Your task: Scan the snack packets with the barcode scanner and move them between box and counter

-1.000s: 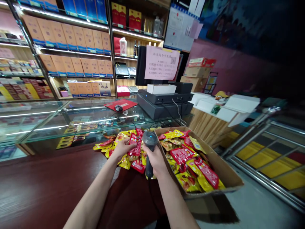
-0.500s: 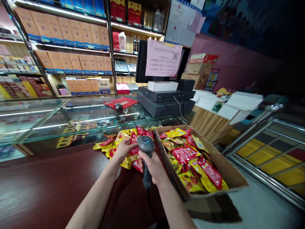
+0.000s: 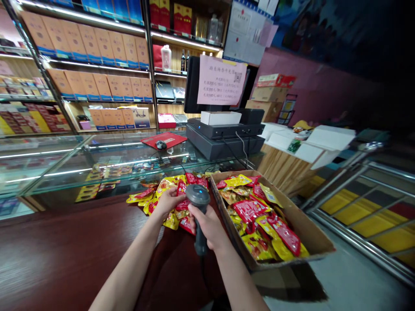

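My right hand (image 3: 207, 224) is wrapped around the handle of a dark grey barcode scanner (image 3: 197, 196), whose head, with a small blue light, points away from me. Its cable hangs down from the handle. Just left of the scanner, my left hand (image 3: 170, 202) pinches a red snack packet (image 3: 182, 188), partly hidden by the fingers and the scanner head. Around it lies a pile of yellow and red snack packets (image 3: 145, 195) on the dark red-brown counter (image 3: 81, 250). To the right, an open cardboard box (image 3: 311, 242) holds several more such packets.
Beyond the pile is a glass display case (image 3: 106, 155) with a red mat (image 3: 175, 139) and a mouse (image 3: 161, 144). A monitor (image 3: 193, 84) stands behind a black cash drawer (image 3: 214, 144). A metal railing (image 3: 350, 185) runs along the right; stocked shelves (image 3: 97, 62) fill the back left.
Both hands, the scanner and the packets keep nearly the same places. The view has shifted very slightly.
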The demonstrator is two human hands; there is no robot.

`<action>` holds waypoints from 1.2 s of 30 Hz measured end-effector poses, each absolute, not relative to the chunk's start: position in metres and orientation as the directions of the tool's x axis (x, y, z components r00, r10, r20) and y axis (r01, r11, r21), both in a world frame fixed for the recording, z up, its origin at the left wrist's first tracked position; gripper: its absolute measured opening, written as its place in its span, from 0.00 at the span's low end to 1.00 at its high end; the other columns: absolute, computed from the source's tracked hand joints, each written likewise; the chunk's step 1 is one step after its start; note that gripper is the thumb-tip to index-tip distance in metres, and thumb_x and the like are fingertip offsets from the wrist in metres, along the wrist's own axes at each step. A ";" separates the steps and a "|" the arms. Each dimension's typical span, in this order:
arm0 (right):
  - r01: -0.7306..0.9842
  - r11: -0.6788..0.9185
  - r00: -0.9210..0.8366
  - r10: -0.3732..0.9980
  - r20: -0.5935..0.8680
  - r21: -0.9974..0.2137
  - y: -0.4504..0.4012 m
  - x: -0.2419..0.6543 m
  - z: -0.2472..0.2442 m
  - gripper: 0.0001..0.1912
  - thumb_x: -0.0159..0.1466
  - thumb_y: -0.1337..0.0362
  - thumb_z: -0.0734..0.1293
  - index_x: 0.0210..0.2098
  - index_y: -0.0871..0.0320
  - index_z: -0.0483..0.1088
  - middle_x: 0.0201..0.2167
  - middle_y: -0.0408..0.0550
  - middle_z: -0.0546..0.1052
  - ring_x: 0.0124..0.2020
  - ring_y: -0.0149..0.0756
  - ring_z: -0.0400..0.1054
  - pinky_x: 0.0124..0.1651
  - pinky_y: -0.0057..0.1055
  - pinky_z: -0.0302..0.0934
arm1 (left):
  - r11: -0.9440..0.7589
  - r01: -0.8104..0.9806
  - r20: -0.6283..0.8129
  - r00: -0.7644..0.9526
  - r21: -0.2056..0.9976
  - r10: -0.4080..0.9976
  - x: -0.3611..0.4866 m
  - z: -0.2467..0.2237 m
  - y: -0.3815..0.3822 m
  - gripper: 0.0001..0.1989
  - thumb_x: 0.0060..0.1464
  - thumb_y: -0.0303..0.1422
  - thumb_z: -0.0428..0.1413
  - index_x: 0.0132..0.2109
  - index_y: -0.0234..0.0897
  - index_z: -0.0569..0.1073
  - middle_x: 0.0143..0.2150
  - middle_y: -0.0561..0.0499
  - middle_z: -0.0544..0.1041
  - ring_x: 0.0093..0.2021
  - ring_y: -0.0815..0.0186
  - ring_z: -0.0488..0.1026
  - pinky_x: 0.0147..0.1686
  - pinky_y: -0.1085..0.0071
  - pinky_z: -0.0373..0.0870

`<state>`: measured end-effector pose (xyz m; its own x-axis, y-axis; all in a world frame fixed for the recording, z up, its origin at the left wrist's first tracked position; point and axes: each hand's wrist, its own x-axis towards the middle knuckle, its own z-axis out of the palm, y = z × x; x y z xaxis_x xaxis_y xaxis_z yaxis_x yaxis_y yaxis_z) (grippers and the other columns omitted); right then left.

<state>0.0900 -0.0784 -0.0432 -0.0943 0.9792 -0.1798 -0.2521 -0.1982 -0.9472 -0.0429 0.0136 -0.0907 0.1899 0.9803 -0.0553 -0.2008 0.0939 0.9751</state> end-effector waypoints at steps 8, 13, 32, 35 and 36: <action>-0.262 -0.208 -0.098 0.977 -0.188 -0.942 -0.078 0.089 -0.042 0.17 0.52 0.52 0.69 0.23 0.58 0.64 0.10 0.36 0.64 0.11 0.24 0.55 0.15 0.23 0.50 | 0.052 -0.148 -0.022 0.197 0.988 0.980 -0.045 -0.091 0.013 0.19 0.36 0.39 0.67 0.36 0.34 0.75 0.33 0.47 0.80 0.30 0.64 0.75 0.30 0.71 0.70; -0.216 -0.045 0.167 0.983 -0.082 -0.975 -0.077 0.091 -0.040 0.17 0.49 0.60 0.73 0.38 0.57 0.72 0.33 0.44 0.78 0.34 0.32 0.71 0.39 0.27 0.63 | 0.048 -0.157 -0.020 0.172 0.986 0.985 -0.044 -0.088 0.013 0.21 0.35 0.39 0.67 0.38 0.35 0.75 0.34 0.49 0.80 0.34 0.62 0.76 0.38 0.67 0.71; -0.555 0.073 0.271 0.958 -0.097 -0.829 -0.093 0.191 0.003 0.18 0.48 0.62 0.74 0.39 0.57 0.74 0.38 0.45 0.79 0.44 0.39 0.72 0.51 0.35 0.63 | 0.128 -0.202 -0.037 0.401 0.971 0.915 0.051 -0.011 -0.006 0.18 0.49 0.47 0.58 0.34 0.35 0.75 0.26 0.52 0.76 0.25 0.68 0.71 0.24 0.75 0.65; -0.565 0.123 0.377 0.918 -0.122 -0.816 -0.098 0.229 0.015 0.18 0.47 0.63 0.74 0.39 0.58 0.75 0.39 0.46 0.79 0.46 0.40 0.71 0.52 0.35 0.63 | 0.125 -0.224 -0.006 0.470 0.966 0.883 0.097 0.005 0.004 0.19 0.47 0.47 0.60 0.34 0.33 0.75 0.25 0.52 0.75 0.25 0.68 0.71 0.24 0.75 0.66; -0.567 0.146 0.410 0.903 -0.124 -0.811 -0.100 0.240 0.018 0.18 0.47 0.64 0.74 0.39 0.58 0.75 0.40 0.46 0.79 0.47 0.41 0.71 0.52 0.35 0.63 | 0.130 -0.237 0.004 0.491 0.963 0.871 0.112 0.008 0.006 0.19 0.46 0.47 0.60 0.35 0.33 0.76 0.26 0.51 0.76 0.26 0.67 0.72 0.25 0.74 0.67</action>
